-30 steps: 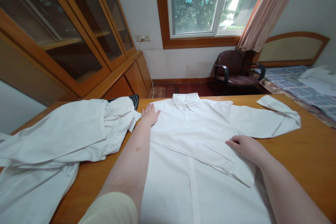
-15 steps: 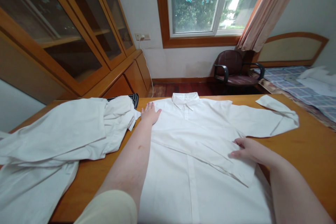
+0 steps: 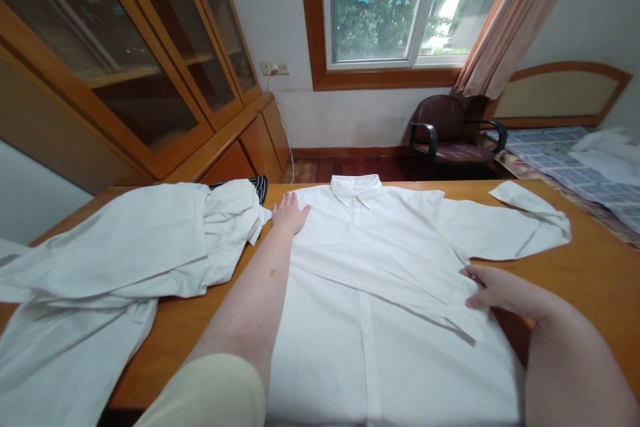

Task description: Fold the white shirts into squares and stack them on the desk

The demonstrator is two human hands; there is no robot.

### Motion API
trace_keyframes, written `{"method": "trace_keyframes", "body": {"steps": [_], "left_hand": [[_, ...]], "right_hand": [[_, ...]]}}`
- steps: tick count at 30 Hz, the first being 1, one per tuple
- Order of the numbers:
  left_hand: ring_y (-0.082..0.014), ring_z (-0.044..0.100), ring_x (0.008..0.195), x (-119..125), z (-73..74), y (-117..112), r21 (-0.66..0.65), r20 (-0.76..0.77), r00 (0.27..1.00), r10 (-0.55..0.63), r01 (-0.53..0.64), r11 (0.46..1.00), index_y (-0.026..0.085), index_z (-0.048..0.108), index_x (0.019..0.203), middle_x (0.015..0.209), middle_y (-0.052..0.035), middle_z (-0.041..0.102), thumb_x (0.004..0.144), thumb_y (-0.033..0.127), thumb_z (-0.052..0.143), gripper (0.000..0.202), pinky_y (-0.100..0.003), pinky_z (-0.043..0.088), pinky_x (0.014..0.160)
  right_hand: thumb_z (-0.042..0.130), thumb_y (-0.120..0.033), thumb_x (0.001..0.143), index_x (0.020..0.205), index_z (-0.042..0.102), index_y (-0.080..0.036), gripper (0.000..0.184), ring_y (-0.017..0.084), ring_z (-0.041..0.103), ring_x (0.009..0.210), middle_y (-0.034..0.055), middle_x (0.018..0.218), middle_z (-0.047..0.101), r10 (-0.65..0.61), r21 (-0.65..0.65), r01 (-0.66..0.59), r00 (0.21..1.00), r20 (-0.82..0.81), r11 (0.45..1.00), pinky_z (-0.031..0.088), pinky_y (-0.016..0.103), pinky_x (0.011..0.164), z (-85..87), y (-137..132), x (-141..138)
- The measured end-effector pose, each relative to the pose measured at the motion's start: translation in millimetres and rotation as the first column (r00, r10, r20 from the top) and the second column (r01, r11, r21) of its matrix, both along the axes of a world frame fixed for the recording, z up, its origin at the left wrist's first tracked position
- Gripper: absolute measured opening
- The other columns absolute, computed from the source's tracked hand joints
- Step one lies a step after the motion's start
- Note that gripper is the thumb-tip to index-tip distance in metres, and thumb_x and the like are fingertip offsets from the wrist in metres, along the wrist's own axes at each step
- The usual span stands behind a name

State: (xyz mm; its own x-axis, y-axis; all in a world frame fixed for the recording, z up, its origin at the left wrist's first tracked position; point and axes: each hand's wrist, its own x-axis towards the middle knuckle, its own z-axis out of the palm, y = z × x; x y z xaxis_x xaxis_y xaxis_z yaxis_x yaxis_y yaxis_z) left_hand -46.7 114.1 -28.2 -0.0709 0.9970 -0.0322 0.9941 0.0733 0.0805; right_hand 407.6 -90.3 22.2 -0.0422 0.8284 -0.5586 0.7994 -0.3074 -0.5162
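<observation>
The shirt (image 3: 380,260) is pressed at 1 shoulder by the left hand (image 3: 289,212), fingers flat; its side is touched by the right hand (image 3: 493,287), fingers curled, grip unclear.

The flat white collared shirt (image 3: 380,333) runs off the bottom edge; a dark striped cloth (image 3: 259,187) hides mostly under crumpled white garments (image 3: 125,247).
</observation>
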Motion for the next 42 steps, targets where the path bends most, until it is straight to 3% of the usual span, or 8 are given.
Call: {"method": "trace_keyframes", "body": {"steps": [4, 7, 12, 16, 20, 30, 37, 42], "left_hand": [[-0.0250, 0.005, 0.143, -2, -0.3, 5, -0.064, 0.000, 1.000, -0.007, 0.007, 0.998, 0.010, 0.013, 0.149, 0.156, -0.0111, 0.007, 0.086, 0.061, 0.018, 0.081, -0.050, 0.011, 0.114], [-0.0260, 0.003, 0.143, -3, 1.6, 10, -0.127, 0.009, 1.000, -0.007, 0.008, 0.992, 0.011, 0.011, 0.149, 0.156, -0.0110, 0.004, 0.085, 0.062, 0.020, 0.083, -0.051, 0.010, 0.114], [-0.0265, 0.006, 0.143, -1, 4.2, 7, -0.076, 0.004, 1.000, -0.016, 0.016, 0.997, 0.011, 0.013, 0.149, 0.155, -0.0114, 0.007, 0.086, 0.060, 0.020, 0.081, -0.052, 0.011, 0.114], [-0.0260, 0.007, 0.143, 0, 1.9, 3, -0.024, -0.011, 1.000, -0.025, 0.025, 0.999, 0.010, 0.015, 0.149, 0.155, -0.0119, 0.010, 0.086, 0.060, 0.019, 0.080, -0.050, 0.010, 0.114], [-0.0261, 0.007, 0.143, -1, -0.9, 7, -0.030, -0.012, 1.000, -0.023, 0.023, 0.999, 0.011, 0.015, 0.149, 0.155, -0.0117, 0.010, 0.086, 0.060, 0.019, 0.080, -0.052, 0.010, 0.114], [-0.0247, 0.006, 0.143, -1, -1.3, 10, -0.042, -0.006, 1.000, -0.012, 0.011, 0.999, 0.011, 0.014, 0.149, 0.156, -0.0115, 0.008, 0.085, 0.061, 0.017, 0.081, -0.051, 0.010, 0.114], [-0.0265, 0.006, 0.143, 0, 1.8, 8, -0.046, 0.002, 1.000, -0.014, 0.014, 0.999, 0.011, 0.014, 0.149, 0.156, -0.0114, 0.009, 0.086, 0.061, 0.018, 0.081, -0.052, 0.010, 0.114], [-0.0260, 0.006, 0.143, 1, 3.9, 7, -0.046, -0.002, 1.000, -0.014, 0.014, 0.999, 0.010, 0.014, 0.149, 0.156, -0.0112, 0.009, 0.086, 0.060, 0.019, 0.081, -0.051, 0.010, 0.114]], "right_hand": [[0.067, -0.038, 0.057, 0.092, 0.061, -0.018, 0.040, 0.023, 0.062, 0.077, 0.0062, 0.082, 0.068, -0.130, 0.182, 0.108, 0.986, 0.109, 0.977, 0.047, 0.029, 0.067, 7.6, 2, -13], [0.061, -0.044, 0.067, 0.097, 0.063, -0.018, 0.039, 0.025, 0.061, 0.084, 0.0096, 0.094, 0.067, -0.158, 0.371, 0.072, 0.965, 0.208, 0.926, 0.047, 0.032, 0.072, 21.9, -3, -31], [0.061, -0.041, 0.073, 0.097, 0.065, -0.024, 0.030, 0.020, 0.061, 0.081, 0.0052, 0.092, 0.067, 0.229, 0.259, -0.244, 0.969, 0.090, 0.934, 0.046, 0.027, 0.072, 38.1, -34, -71], [0.059, -0.028, 0.072, 0.096, 0.065, -0.026, 0.025, 0.021, 0.060, 0.089, 0.0042, 0.099, 0.066, 0.341, 0.304, -0.361, 0.932, 0.119, 0.881, 0.047, 0.028, 0.077, 30.5, -61, -86], [0.045, -0.015, 0.076, 0.099, 0.066, -0.027, 0.033, 0.019, 0.061, 0.093, 0.0046, 0.103, 0.065, 0.322, 0.394, -0.369, 0.929, 0.183, 0.842, 0.047, 0.029, 0.083, 14.2, -75, -84], [0.045, -0.023, 0.087, 0.096, 0.068, -0.023, 0.025, 0.022, 0.061, 0.089, 0.0087, 0.096, 0.067, 0.219, 0.605, -0.367, 0.926, 0.306, 0.707, 0.050, 0.035, 0.081, -13.6, -78, -75], [0.044, -0.027, 0.090, 0.090, 0.070, -0.025, 0.027, 0.019, 0.062, 0.082, 0.0076, 0.088, 0.066, 0.303, 0.605, -0.395, 0.919, 0.253, 0.692, 0.051, 0.030, 0.073, -11.9, -81, -70], [0.042, -0.030, 0.091, 0.094, 0.070, -0.024, 0.029, 0.020, 0.061, 0.085, 0.0088, 0.090, 0.065, 0.329, 0.552, -0.408, 0.913, 0.242, 0.727, 0.051, 0.032, 0.075, -4.4, -83, -71]]}}
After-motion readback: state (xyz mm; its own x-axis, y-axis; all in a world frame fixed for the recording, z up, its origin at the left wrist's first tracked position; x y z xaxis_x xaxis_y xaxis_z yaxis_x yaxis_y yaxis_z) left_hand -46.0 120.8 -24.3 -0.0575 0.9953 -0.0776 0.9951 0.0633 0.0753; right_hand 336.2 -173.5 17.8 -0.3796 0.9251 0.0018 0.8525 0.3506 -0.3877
